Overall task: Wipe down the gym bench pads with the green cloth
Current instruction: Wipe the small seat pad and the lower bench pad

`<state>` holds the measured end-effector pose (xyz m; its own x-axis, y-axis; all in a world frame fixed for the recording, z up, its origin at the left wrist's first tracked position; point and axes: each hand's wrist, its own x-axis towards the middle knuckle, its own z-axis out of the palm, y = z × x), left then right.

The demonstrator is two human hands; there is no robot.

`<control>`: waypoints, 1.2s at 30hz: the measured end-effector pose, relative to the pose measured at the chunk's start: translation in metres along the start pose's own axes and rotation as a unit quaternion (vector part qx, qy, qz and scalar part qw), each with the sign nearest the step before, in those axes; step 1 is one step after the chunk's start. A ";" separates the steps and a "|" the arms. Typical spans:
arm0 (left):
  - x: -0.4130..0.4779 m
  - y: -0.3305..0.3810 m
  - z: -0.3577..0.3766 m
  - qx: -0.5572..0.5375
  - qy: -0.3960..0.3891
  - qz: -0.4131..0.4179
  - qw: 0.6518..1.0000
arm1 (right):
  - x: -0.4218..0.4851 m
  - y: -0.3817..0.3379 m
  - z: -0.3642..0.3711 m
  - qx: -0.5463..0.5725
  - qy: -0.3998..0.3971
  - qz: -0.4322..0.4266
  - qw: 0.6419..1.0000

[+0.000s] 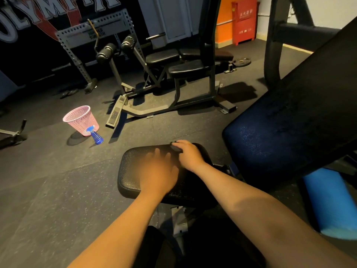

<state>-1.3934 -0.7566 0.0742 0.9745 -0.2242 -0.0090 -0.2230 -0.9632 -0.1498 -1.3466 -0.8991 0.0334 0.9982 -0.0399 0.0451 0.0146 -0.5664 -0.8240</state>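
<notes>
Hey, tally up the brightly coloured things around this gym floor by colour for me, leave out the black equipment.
Pink: 1, the mesh basket
Blue: 2, the spray bottle and the foam roller
Red: 1, the fire cabinet
Total: 4

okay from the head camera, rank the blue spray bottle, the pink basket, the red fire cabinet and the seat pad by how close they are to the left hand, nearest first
1. Seat pad: directly under the left hand.
2. Blue spray bottle: on the floor, ahead and to the left.
3. Pink basket: just behind the bottle, touching or nearly so.
4. Red fire cabinet: against the far wall, to the right.
</notes>
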 end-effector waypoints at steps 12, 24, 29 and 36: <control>-0.011 0.045 0.015 0.002 0.000 0.048 0.999 | -0.089 0.088 -0.015 0.115 0.154 0.240 0.951; -0.020 0.082 0.032 -0.003 0.034 0.076 0.997 | -0.032 0.058 -0.030 0.130 0.131 0.161 0.970; -0.020 0.083 0.032 -0.002 0.040 0.073 0.997 | -0.077 0.061 -0.020 0.106 0.158 0.151 0.970; -0.025 0.079 0.029 -0.002 0.054 0.084 0.995 | -0.126 0.058 -0.016 0.049 0.171 0.155 0.972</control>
<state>-1.4352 -0.8232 0.0341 0.9152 -0.3965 0.0722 -0.3830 -0.9113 -0.1511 -1.4723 -0.9395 -0.0108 0.8779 -0.4770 -0.0421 -0.2608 -0.4025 -0.8775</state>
